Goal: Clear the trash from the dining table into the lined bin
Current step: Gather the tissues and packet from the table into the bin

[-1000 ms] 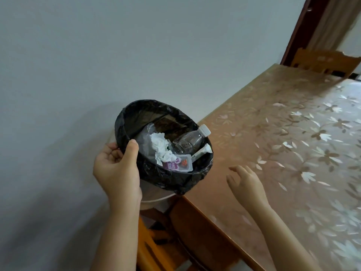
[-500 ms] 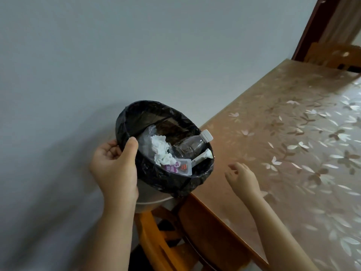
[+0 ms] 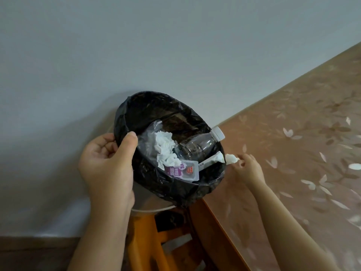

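My left hand (image 3: 106,165) grips the rim of a small bin lined with a black bag (image 3: 136,108), held tilted beside the table's corner. Inside lie a clear plastic bottle (image 3: 199,143) with a white cap, crumpled white tissue (image 3: 165,149), a purple sachet (image 3: 179,171) and a white wrapper (image 3: 211,161). My right hand (image 3: 246,169) rests on the dining table (image 3: 293,133), its fingertips pinching a small crumpled white tissue (image 3: 231,159) right at the bin's rim.
A grey wall stands directly behind the bin. An orange wooden chair (image 3: 148,241) sits under the bin and the table's edge. The table wears a brown floral cover and stretches off to the right.
My right hand slid along the table toward the bin and now pinches a small tissue at the rim. The view has moved closer; my left hand keeps its hold on the bin.
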`<act>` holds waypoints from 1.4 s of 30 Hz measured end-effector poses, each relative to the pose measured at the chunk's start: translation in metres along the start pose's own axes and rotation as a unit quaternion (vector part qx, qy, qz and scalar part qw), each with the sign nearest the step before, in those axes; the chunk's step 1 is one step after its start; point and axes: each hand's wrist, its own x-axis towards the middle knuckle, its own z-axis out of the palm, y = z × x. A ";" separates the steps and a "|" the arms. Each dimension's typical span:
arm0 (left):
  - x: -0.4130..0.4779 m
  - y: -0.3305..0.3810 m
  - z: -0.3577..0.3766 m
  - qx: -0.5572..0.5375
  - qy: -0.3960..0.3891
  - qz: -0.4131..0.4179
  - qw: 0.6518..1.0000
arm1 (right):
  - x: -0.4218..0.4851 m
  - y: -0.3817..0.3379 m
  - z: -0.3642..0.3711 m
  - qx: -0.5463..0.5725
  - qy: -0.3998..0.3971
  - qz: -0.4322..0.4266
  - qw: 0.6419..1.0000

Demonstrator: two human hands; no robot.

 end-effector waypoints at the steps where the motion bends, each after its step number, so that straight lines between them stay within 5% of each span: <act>1: 0.000 -0.001 0.000 0.009 0.003 0.002 1.000 | 0.005 0.003 0.004 -0.001 -0.001 0.002 1.000; 20: -0.003 0.001 -0.001 0.004 -0.006 -0.021 1.000 | -0.011 0.020 0.030 -0.025 0.006 -0.047 0.999; 36: -0.019 0.005 -0.031 -0.045 -0.064 -0.082 0.994 | -0.106 -0.053 -0.077 0.155 0.277 -0.028 0.948; 42: -0.034 0.006 -0.050 -0.050 -0.102 -0.109 0.988 | -0.157 -0.085 -0.113 0.178 0.315 -0.072 0.930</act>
